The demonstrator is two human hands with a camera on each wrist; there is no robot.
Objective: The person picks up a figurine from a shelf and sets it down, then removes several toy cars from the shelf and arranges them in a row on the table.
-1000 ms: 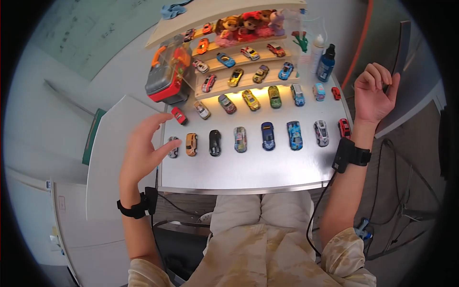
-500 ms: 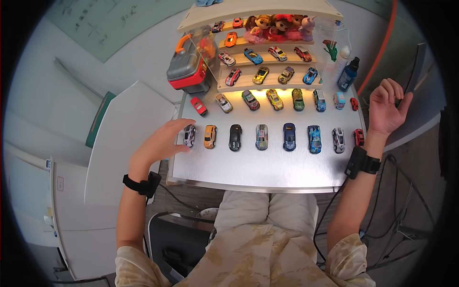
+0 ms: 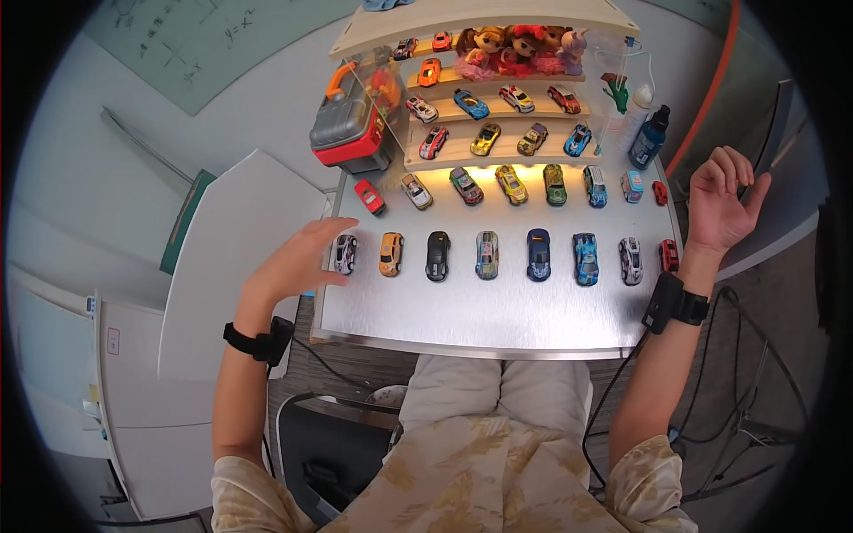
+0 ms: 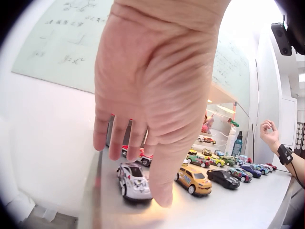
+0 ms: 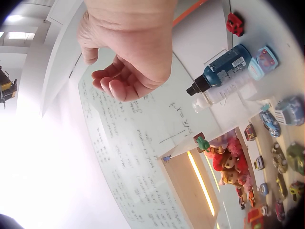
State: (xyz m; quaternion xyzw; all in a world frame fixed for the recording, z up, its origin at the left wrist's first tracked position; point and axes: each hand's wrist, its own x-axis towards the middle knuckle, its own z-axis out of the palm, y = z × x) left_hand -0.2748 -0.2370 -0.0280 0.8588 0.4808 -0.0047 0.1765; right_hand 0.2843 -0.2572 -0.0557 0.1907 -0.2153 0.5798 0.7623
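At the left end of the front row, my left hand (image 3: pixel 298 259) reaches around a white toy car (image 3: pixel 346 255) with dark markings, thumb on its near side and fingers on its far side. In the left wrist view the fingers are extended, and the thumb (image 4: pixel 163 188) comes down right beside the white car (image 4: pixel 134 183). An orange toy car (image 3: pixel 391 254) and a black toy car (image 3: pixel 437 257) stand to its right. My right hand (image 3: pixel 721 202) is held up off the table's right side, fingers loosely curled, holding nothing.
Several more toy cars line the metal table (image 3: pixel 480 315) in two rows. Behind them rises a lit wooden shelf (image 3: pixel 498 160) with cars and dolls (image 3: pixel 520 53). A grey-red toolbox (image 3: pixel 351 133) stands back left, a blue bottle (image 3: pixel 649 139) back right.
My left hand came in from above to the white car; over the last half second the car shifted slightly left. The right hand keeps its pose. The head view has also shifted.
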